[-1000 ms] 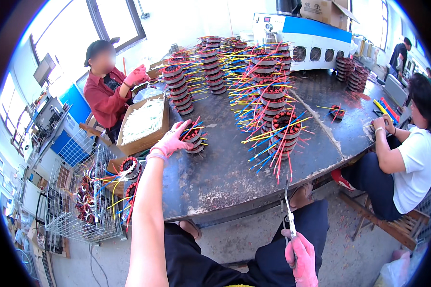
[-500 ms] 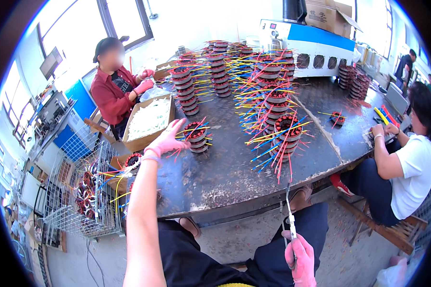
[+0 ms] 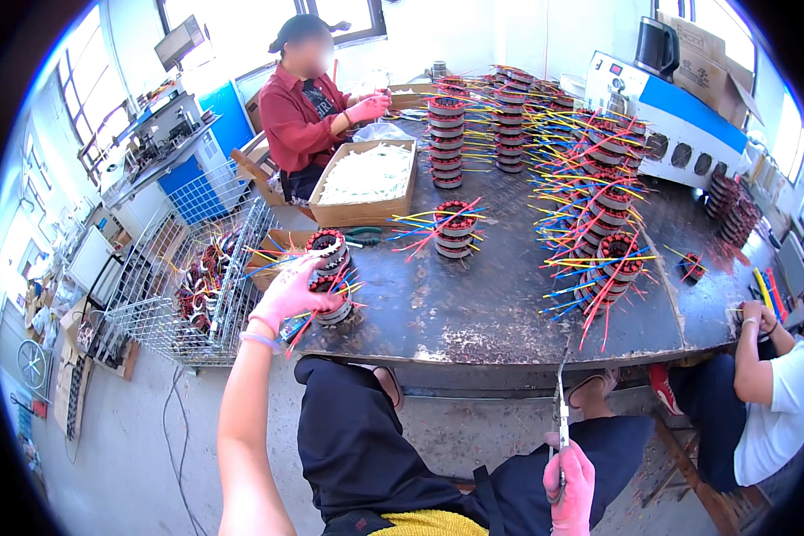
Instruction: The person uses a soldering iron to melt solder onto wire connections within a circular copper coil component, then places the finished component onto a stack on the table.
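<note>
Moved since the earlier frame: left hand [image 3: 286,293], pink-gloved, gone from the short stack [image 3: 454,234] to the near-left stack [image 3: 331,253]; view swung leftward with it. Left grip: thumb and fingers apart, curved about the side of the near-left stack at its lower rings; whether they press on it, cannot tell. Right grip: right hand [image 3: 570,481], pink-gloved, closed round a slim metal tool [image 3: 563,415], thin bent tip upward near the table edge, well apart from every stack. Step in hand, as judged: left hand taking up a hold on a wire-wound ring, tool kept aside. Next move, as judged, calls for a settled side hold with the loose coloured wires clear of the fingers. Near-left stack: at the left end of the dark table [image 3: 500,299], red windings, pale wires above, coloured wires lower down. Beyond it: green-handled pliers, one pair [image 3: 364,236]; cardboard box [image 3: 357,213] of white pieces; short stack, standing free on the table. To the right: tall stacks [image 3: 609,214], wires outspread. Left of the table: wire basket [image 3: 156,317], holding more wound parts.
</note>
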A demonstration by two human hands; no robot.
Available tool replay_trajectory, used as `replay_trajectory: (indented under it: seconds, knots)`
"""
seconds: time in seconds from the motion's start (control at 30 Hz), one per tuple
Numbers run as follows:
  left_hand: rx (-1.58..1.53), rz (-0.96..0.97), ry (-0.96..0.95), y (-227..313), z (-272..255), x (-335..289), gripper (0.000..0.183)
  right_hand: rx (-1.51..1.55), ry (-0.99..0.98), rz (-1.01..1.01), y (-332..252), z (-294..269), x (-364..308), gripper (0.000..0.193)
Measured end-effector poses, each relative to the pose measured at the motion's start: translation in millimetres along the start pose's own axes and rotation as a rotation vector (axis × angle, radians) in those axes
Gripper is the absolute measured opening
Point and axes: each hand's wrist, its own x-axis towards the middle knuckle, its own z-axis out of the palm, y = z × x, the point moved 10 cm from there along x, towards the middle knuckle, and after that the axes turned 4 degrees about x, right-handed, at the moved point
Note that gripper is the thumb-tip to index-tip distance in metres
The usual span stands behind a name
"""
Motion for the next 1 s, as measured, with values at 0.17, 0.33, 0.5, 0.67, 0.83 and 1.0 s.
replay_trajectory:
  seconds: [0.17,0.33,0.5,0.67,0.83,1.0]
  knots:
    - [0.243,-0.088,-0.088,-5.4,27.0,-15.6,0.106,-0.015,-0.011,0.016,11.7,-0.2,1.1,0.039]
    - [0.167,-0.078,0.027,-6.3,21.9,-17.5,0.101,0.005,-0.048,0.125,44.8,-0.7,8.4,0.037]
    - [0.053,0.098,0.103,58.2,6.6,-22.3,0.099,0.049,-0.085,0.224,64.1,9.3,10.8,0.034]
    - [-0.038,0.399,-0.031,152.1,52.2,-19.7,0.097,0.189,-0.188,0.197,81.6,18.9,24.7,0.030]
    - [-0.102,0.555,-0.286,186.6,120.2,-6.4,0.099,0.243,-0.130,0.169,97.7,9.8,30.9,0.032]
    - [0.015,0.700,-0.262,193.4,121.6,0.9,0.093,0.125,-0.116,0.093,97.6,0.5,30.5,0.038]
